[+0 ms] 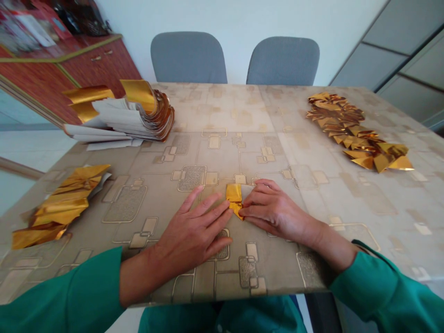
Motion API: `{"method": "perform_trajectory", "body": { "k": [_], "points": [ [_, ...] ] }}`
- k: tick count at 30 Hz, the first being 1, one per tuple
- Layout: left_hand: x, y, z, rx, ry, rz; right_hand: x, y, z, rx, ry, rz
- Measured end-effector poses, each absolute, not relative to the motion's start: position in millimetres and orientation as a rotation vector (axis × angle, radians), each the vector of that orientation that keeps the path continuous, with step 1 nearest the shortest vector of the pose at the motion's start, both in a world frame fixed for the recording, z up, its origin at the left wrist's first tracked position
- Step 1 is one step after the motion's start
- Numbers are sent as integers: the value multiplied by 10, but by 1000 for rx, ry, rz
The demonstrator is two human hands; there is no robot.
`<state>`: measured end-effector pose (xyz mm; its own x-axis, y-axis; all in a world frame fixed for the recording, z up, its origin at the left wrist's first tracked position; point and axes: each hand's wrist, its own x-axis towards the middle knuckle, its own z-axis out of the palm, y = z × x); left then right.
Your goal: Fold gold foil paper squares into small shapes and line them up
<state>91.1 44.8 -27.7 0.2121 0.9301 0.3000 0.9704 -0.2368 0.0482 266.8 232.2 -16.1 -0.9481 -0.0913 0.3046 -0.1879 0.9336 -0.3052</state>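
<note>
A small piece of gold foil paper (pixel 234 193), partly folded with a pointed lower end, lies on the patterned tablecloth in front of me. My left hand (pixel 196 229) rests palm down with its fingers spread, the fingertips touching the paper's left edge. From the other side my right hand (pixel 274 208) pinches the lower right part of the paper between curled fingers. A pale strip of the paper shows beside the right fingers. Part of the fold is hidden under the fingertips.
Several folded gold pieces (pixel 347 127) lie in a row at the right. Crumpled gold sheets (pixel 65 199) lie at the left, and behind them stands a thick curled stack of gold-and-white paper (pixel 128 115). Two grey chairs (pixel 189 58) face the table's (pixel 239 111) far edge.
</note>
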Motion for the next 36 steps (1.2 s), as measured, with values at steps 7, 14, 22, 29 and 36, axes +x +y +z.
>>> {"method": "perform_trajectory", "body": {
  "k": [7, 14, 22, 29, 36],
  "points": [
    [932, 460, -279, -2280, -1845, -381, 2594, 2214, -246, 21, -2719, 499],
    [970, 477, -284, -2249, -1872, -363, 2602, 2180, -262, -40, -2749, 529],
    [1069, 642, -248, -2308, -1727, -497, 2613, 2369, -165, 185, -2726, 877],
    [1041, 637, -295, -2391, -1747, -400, 2623, 2451, -192, 212, -2666, 716],
    [879, 654, -277, -2412, -1663, -398, 2625, 2404, -187, 37, -2818, 359]
  ]
}}
